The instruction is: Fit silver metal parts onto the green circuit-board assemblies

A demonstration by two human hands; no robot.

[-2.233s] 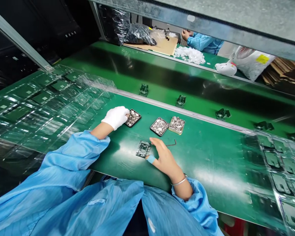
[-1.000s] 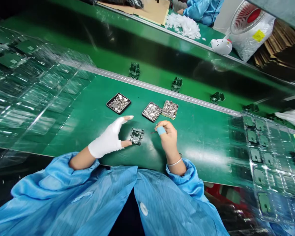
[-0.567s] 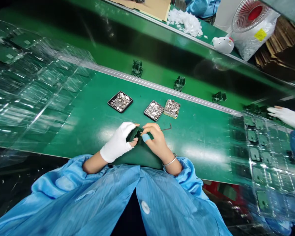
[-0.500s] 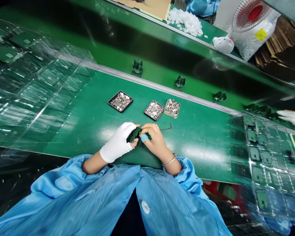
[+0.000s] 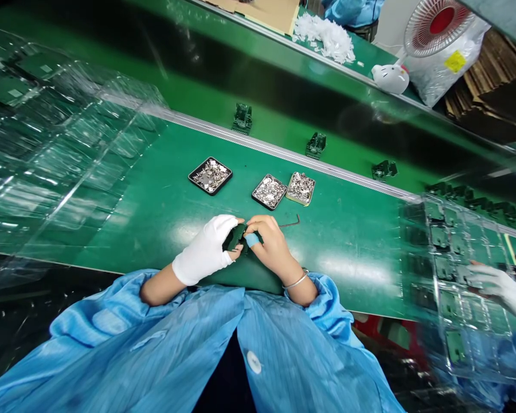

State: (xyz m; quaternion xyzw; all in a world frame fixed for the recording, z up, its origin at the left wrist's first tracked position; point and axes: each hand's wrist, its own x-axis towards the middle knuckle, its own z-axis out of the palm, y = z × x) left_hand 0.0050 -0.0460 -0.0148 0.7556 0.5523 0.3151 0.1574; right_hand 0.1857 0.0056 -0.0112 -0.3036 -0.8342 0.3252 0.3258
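Observation:
Near the table's front edge, my left hand [image 5: 208,248], in a white fingerless-tipped glove, is closed around a small dark green circuit-board part [image 5: 236,236]. My right hand [image 5: 267,241], bare with a blue wrap on one finger, meets it from the other side, its thumb and fingers pinched at the part's right edge. What the right fingertips grip, if anything, is hidden. Just beyond my hands lie a black tray of small metal pieces [image 5: 210,175], a second such tray [image 5: 269,192] and a yellowish-rimmed one [image 5: 301,189]. An L-shaped hex key [image 5: 291,222] rests right of my right hand.
Three green board assemblies [image 5: 242,119] stand spaced along the strip behind the metal rail [image 5: 275,152]. Clear plastic blister trays [image 5: 75,137] are piled at left. At right, another blister tray [image 5: 460,275] holds boards, with a co-worker's gloved hand [image 5: 494,284] over it.
The co-worker's gloved hand at right has come from the row of assemblies down over the blister tray. My own hands stay almost still around the board part.

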